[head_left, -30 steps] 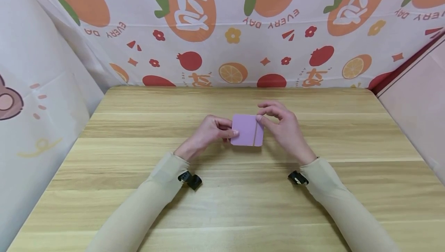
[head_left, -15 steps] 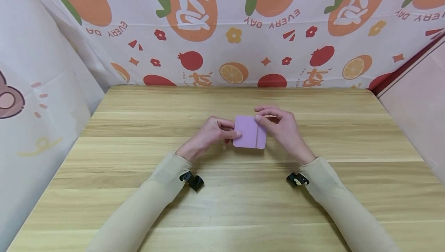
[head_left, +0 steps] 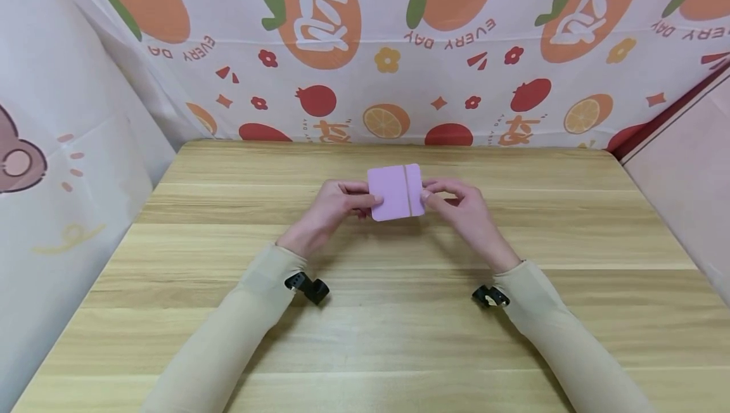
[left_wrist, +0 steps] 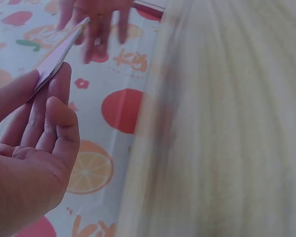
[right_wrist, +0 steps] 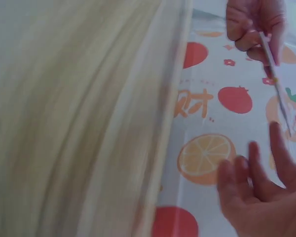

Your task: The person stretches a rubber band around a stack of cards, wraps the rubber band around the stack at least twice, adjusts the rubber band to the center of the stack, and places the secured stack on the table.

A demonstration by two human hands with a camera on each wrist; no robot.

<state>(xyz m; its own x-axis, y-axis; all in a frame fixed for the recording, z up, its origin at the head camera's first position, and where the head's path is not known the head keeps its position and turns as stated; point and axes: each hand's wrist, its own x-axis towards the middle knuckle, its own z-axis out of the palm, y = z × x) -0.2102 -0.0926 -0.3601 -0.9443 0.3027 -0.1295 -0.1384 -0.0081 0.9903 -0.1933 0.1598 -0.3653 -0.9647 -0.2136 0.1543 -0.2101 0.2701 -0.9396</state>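
A small square purple notebook with rounded corners is held up over the table, tilted a little. A thin brownish band runs down its right part. My left hand pinches its left edge, thumb on the front and fingers behind. In the left wrist view, the notebook shows edge-on as a thin stack of layers. My right hand is at the right edge, with the thumb tip beside it. The right wrist view shows the right hand's fingers spread, with the notebook's far end between index finger and thumb.
A wood-grain table lies under both hands. Behind it hangs a white cloth printed with fruit, and pale cloth covers the left side. Each sleeve cuff carries a black wrist device.
The notebook has moved up and left with my left hand and turned slightly counterclockwise. My right hand, earlier touching its top right corner by the band, is now lower on its right edge.
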